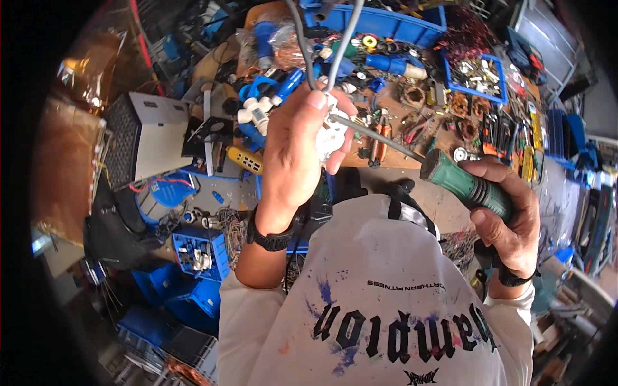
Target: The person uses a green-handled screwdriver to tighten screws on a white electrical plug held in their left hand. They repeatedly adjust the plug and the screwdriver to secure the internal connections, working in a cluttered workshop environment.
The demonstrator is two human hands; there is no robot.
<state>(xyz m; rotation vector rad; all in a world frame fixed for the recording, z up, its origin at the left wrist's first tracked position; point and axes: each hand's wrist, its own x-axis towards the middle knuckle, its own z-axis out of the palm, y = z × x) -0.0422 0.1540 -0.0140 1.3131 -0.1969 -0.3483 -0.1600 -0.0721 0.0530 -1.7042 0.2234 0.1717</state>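
Observation:
My left hand (pixel 288 145) is closed around a white plastic electrical fitting (pixel 332 140), held up in front of the bench. Two grey cables (pixel 346 44) run upward from the fitting, and my left thumb presses near where they enter. In my right hand (pixel 520 225) is a screwdriver (pixel 458 179) with a chunky green handle. Its long metal shaft points left, and the tip meets the white fitting beside my left fingers. The exact spot under the tip is too small to make out.
The wooden workbench (pixel 402 161) carries pliers (pixel 417 130), copper coils (pixel 460 103) and blue plugs. At its back stand a long blue bin (pixel 412 24) and a blue tray (pixel 504 96) of metal parts. A yellow power strip (pixel 243 158) lies left; blue crates (pixel 193 302) fill the lower left.

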